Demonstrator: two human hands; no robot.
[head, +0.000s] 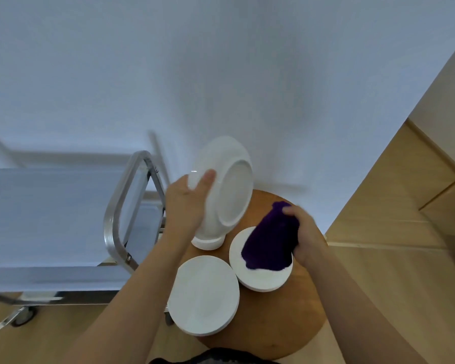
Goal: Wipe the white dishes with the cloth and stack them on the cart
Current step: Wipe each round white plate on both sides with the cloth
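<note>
The left hand (187, 206) grips a white plate (225, 190) by its left rim, thumb curled over the rim onto the underside and the remaining fingers hidden behind the dish. The plate is held nearly on edge above the far part of the round wooden table (286, 319); its underside and foot ring face right and toward the camera, and its long axis runs from the upper left down to the lower right. The plate body lies to the right of and above the hand, with the lower edge hanging just over a small white bowl (208, 243) that stands on the table (contact between the two cannot be determined from this view). The right hand (306, 237) is closed around a dark purple cloth (269, 244), fingers wrapped over its upper bunched end; the cloth hangs down and to the left of the hand. Its loose lower part drapes onto a stack of white plates (260, 278) at the right of the table. A second stack of white plates (205, 292) sits nearer and to the left, overhanging the table edge. The steel cart (50, 219) stands to the left of the table, its tubular handle (124, 206) near the left forearm. A white wall (221, 74) lies beyond, and a light wooden floor (392, 271) to the right.
</note>
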